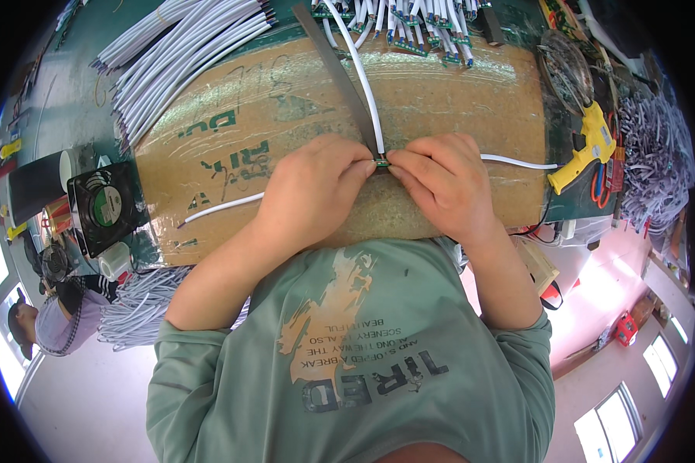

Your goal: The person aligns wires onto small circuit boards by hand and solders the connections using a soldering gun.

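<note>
A small green circuit board (381, 163) sits between my two hands, at the lower end of a dark flat metal bar (333, 71). My left hand (305, 187) pinches its left end with thumb and forefinger. At the right end, my right hand (449, 184) is closed in a similar pinch. One white cable (365, 81) runs down from the far side to the board. A second white cable (222, 207) sticks out left from under my left hand, and a third white cable (517, 161) extends right from behind my right hand. My fingers hide the cable ends.
Brown taped cardboard (232, 100) covers the bench. Bundled white cables (185, 58) lie far left, more with green boards (432, 27) at the back. A yellow glue gun (587, 147) stands right, a black fan (104, 208) left. Another person (62, 320) is at lower left.
</note>
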Demonstrator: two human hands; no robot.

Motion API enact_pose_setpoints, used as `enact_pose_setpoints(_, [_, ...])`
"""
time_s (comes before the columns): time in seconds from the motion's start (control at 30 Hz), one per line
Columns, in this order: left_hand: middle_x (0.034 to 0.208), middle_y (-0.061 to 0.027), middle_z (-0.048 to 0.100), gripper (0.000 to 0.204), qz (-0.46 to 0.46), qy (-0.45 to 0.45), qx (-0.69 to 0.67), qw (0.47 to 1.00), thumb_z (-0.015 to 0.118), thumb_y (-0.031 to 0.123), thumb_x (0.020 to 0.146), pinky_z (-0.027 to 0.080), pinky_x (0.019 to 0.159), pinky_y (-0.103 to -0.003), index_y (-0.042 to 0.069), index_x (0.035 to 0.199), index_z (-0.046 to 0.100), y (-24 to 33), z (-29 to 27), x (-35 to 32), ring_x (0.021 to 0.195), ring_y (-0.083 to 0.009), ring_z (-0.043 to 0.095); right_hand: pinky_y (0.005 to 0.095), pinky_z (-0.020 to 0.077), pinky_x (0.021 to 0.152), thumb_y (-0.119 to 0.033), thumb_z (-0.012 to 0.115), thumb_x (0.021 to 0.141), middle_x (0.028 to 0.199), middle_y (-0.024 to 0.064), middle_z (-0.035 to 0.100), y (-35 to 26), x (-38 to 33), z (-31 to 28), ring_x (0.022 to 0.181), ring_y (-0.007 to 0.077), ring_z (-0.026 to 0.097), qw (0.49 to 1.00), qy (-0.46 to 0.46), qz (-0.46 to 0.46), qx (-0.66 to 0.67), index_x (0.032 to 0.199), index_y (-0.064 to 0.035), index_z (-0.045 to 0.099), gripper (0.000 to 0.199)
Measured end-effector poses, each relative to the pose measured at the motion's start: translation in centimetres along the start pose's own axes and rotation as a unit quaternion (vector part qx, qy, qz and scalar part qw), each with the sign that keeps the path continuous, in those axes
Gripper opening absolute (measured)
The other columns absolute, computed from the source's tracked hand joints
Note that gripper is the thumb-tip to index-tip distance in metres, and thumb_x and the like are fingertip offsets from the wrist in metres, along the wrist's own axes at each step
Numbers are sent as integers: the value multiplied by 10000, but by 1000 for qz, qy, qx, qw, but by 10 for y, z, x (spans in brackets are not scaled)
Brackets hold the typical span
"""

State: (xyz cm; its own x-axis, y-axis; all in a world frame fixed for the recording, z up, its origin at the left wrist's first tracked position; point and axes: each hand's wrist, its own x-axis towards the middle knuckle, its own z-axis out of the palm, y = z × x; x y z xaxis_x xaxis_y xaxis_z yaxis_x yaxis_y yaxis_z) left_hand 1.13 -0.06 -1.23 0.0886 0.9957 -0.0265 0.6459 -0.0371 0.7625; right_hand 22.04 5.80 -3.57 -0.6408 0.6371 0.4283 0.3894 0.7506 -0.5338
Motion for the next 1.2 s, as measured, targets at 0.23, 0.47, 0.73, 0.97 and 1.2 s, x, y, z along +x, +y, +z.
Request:
enact_pose_setpoints(0.23, [906,-130,670,124,-38,-20,-17,999,687,128,901,520,736,-380,22,963,706,5,-5,1,838,-315,660,383,503,839,-161,795,813,985,62,693,0,-16,-45,893,272,655,990,73,90,-81,1052,-87,717,262])
enact_pose_setpoints(0.47, [927,-128,674,120,-18,-29,-2,999,679,136,893,525,732,-391,32,948,705,3,-9,3,847,-326,661,332,517,793,-275,761,910,978,88,702,70,-72,-129,862,191,651,830,326,445,-79,1095,-26,706,315])
enact_pose_setpoints(0.73, [910,-117,666,128,-13,-44,23,999,684,133,899,512,714,-368,30,972,705,4,-12,5,810,-300,650,232,433,551,-425,746,902,922,31,657,89,-79,-132,656,84,558,762,164,621,-81,1162,16,662,519])
enact_pose_setpoints(0.97, [907,-119,670,133,-3,-48,19,999,667,160,909,507,722,-394,40,952,704,1,-10,7,826,-314,651,265,498,729,-229,734,897,1075,112,634,85,-101,-116,879,151,614,778,468,398,130,1353,31,500,575])
enact_pose_setpoints(1.2, [911,-124,675,123,7,-62,32,998,666,155,902,508,743,-416,41,932,701,1,-16,9,873,-340,653,368,455,709,-227,716,824,889,101,520,27,-116,-93,757,235,536,679,307,393,539,1384,-42,394,672])
